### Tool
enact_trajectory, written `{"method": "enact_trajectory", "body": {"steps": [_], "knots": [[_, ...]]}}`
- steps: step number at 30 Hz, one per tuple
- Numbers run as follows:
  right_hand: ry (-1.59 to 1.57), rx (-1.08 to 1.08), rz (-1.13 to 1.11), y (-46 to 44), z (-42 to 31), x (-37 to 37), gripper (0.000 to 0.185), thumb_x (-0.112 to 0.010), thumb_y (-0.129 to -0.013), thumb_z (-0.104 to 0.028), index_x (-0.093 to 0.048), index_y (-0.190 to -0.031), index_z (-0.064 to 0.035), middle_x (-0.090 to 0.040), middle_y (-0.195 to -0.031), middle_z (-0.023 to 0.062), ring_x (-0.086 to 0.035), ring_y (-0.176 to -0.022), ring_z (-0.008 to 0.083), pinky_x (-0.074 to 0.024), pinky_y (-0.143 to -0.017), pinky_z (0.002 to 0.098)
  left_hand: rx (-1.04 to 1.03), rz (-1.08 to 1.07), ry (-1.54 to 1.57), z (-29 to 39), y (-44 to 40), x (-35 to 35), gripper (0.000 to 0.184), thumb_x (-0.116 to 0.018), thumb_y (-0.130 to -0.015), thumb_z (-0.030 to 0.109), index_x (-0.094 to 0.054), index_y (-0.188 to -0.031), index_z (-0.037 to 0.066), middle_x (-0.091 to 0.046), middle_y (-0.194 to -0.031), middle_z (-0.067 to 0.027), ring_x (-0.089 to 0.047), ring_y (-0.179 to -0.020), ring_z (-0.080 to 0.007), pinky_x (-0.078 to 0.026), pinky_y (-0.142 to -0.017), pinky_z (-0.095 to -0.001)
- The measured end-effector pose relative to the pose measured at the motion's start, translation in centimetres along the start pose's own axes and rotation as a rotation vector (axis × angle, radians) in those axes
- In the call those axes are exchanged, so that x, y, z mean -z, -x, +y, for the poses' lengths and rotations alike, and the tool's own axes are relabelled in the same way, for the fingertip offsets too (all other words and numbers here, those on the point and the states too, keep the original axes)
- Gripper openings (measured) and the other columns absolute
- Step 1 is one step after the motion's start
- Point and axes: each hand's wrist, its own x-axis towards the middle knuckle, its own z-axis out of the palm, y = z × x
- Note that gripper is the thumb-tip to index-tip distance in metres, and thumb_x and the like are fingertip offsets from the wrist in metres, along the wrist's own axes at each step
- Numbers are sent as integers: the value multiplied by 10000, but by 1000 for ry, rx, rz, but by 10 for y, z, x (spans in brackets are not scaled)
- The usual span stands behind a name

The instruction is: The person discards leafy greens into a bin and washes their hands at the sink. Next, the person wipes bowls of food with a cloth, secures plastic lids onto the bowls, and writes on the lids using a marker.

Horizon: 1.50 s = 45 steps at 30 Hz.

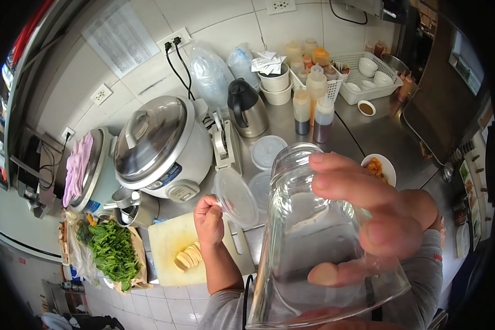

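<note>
My left hand [210, 221] pinches the edge of a round translucent plastic lid [235, 198] and holds it tilted beside the cutting board. Close to the camera, my right hand [390, 234] grips a clear drinking glass [291, 242]. The glass is tipped, its base pointing away and its wide mouth towards me; I see no liquid in it. On the pale cutting board [165, 234] lie pale slices [187, 257] in a row. Another plastic lid [268, 152] rests on the steel counter past the glass, and one more lies partly hidden behind it.
A big rice cooker [195, 148] stands behind the board, near a steel thermal jug [253, 113]. Leafy greens [115, 250] are at the left. Sauce bottles [316, 91] and a white basket [363, 96] line the back. A bowl of orange food [388, 165] sits at the right.
</note>
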Motion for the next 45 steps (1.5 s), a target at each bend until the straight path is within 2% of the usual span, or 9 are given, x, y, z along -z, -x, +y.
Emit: {"method": "enact_trajectory", "body": {"steps": [8, 18, 23, 29, 35, 42, 45], "knots": [[64, 40, 97, 0, -3, -3, 908, -782, -510, -87, -225, -1224, -158, -370, -1111, 302, -403, -1041, 397, -306, -847, 598, 23, 6, -8, -2, -3, 1, 52, -443, -737, 28, -479, -713, 56, -544, -673, -33, -410, -564, -63, -317, -545, -196], [-15, -119, 73, -8, -22, 8, 888, -773, -489, -27, -296, -1213, -217, -380, -1160, 290, -336, -1124, 433, -265, -881, 595, 35, 23, 0, -4, -4, 4, 67, -429, -728, 13, -480, -709, 52, -551, -683, -40, -415, -566, -65, -323, -548, -196], [0, -14, 133, -8, -13, 4, 886, -772, -490, -18, -298, -1215, -207, -385, -1150, 296, -350, -1123, 414, -265, -883, 600, 41, 40, 4, 1, -2, -1, 71, -424, -725, 8, -478, -708, 50, -547, -678, -40, -410, -563, -64, -321, -547, -191], [54, 85, 128, -9, -10, 10, 866, -766, -510, -18, -293, -1217, -182, -376, -1158, 301, -356, -1131, 387, -278, -873, 604, 32, 33, 21, -5, -1, 6, 66, -427, -729, 11, -477, -710, 49, -552, -683, -45, -421, -567, -68, -331, -550, -192], [41, 57, 120, -11, -14, 13, 837, -761, -527, -36, -306, -1213, -185, -362, -1180, 301, -338, -1144, 394, -268, -882, 603, 15, 20, 11, -1, 0, 1, 55, -438, -741, 23, -480, -720, 51, -562, -682, -52, -434, -566, -70, -335, -549, -192], [-54, -80, 160, -6, -25, 9, 719, -695, -609, 1, -361, -1182, -275, -323, -1233, 272, -211, -1174, 478, -238, -919, 578, 1, -13, 24, -5, 0, 8, 30, -459, -748, 44, -478, -726, 52, -544, -672, -38, -415, -557, -63, -308, -529, -187], [-114, -146, 133, -2, -29, 14, 619, -651, -672, -21, -390, -1161, -298, -303, -1256, 254, -162, -1191, 479, -242, -933, 556, 97, 50, 28, -28, 5, 33, 32, -456, -744, 39, -479, -725, 52, -536, -669, -33, -407, -556, -60, -303, -526, -186]]}}
